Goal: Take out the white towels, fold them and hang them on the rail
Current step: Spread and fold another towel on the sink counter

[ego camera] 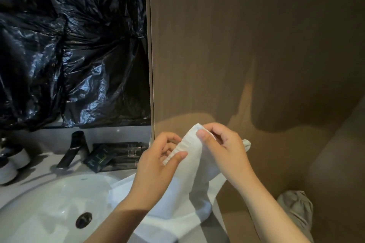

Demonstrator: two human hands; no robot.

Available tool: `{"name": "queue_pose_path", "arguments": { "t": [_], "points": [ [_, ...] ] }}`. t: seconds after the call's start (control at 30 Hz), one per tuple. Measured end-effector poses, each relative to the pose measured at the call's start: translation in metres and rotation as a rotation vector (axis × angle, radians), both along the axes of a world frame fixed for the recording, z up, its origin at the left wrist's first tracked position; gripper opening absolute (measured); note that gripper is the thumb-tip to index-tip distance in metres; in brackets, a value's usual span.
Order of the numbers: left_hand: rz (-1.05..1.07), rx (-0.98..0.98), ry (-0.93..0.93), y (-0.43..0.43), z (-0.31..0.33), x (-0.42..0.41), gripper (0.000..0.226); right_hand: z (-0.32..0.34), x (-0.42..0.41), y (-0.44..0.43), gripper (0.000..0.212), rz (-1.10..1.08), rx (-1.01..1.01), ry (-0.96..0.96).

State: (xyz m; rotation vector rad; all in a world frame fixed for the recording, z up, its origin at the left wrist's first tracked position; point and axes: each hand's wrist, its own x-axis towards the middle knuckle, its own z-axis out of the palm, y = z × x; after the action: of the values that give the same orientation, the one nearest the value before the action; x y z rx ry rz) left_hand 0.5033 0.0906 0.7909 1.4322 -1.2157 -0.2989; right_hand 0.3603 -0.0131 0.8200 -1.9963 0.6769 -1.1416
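A white towel [192, 173] hangs bunched between both hands in front of the brown wall, at the right end of the counter. My left hand [158, 162] pinches its ribbed edge between thumb and fingers. My right hand [223, 144] grips the top of the same towel a little higher, thumb on the front. The towel's lower part drapes down onto more white cloth [158, 203] lying over the sink's right rim. No rail is in view.
A white sink [49, 203] with a dark drain [84, 220] fills the lower left. Behind it stand a black tap [73, 150], dark packets [102, 159] and white cups [11, 163]. Black plastic sheeting [69, 45] covers the mirror. A brown wall [256, 45] is at right.
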Motion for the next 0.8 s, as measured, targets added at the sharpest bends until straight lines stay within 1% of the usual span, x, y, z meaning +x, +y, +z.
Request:
{"name": "queue_pose_path", "arguments": {
  "t": [0.17, 0.23, 0.33, 0.43, 0.53, 0.57, 0.63, 0.8],
  "points": [
    [-0.031, 0.017, 0.024, 0.005, 0.0, -0.001, 0.021, -0.001, -0.001, 0.003, 0.019, -0.018, 0.0, -0.008],
    [-0.066, 0.019, 0.008, 0.006, 0.001, 0.001, 0.023, -0.002, -0.001, 0.004, 0.02, -0.041, 0.001, -0.007],
    [-0.103, 0.048, -0.063, 0.007, 0.001, 0.006, 0.024, 0.0, -0.002, 0.004, 0.02, -0.08, 0.005, -0.001],
    [-0.079, 0.073, -0.117, 0.003, 0.001, 0.011, 0.002, 0.007, -0.003, 0.005, 0.019, -0.1, -0.018, -0.019],
    [-0.087, 0.091, -0.165, 0.001, -0.003, 0.018, 0.037, 0.014, -0.005, 0.002, 0.019, -0.145, -0.048, -0.055],
    [-0.102, 0.103, -0.18, 0.002, -0.004, 0.02, 0.043, 0.017, -0.006, 0.001, 0.018, -0.161, -0.054, -0.068],
    [-0.139, 0.116, -0.195, 0.003, -0.007, 0.025, 0.045, 0.023, -0.007, -0.001, 0.016, -0.191, -0.069, -0.087],
    [-0.17, 0.162, -0.19, 0.003, -0.016, 0.034, 0.031, 0.045, -0.011, -0.006, 0.017, -0.273, -0.143, -0.125]
  ]
}}
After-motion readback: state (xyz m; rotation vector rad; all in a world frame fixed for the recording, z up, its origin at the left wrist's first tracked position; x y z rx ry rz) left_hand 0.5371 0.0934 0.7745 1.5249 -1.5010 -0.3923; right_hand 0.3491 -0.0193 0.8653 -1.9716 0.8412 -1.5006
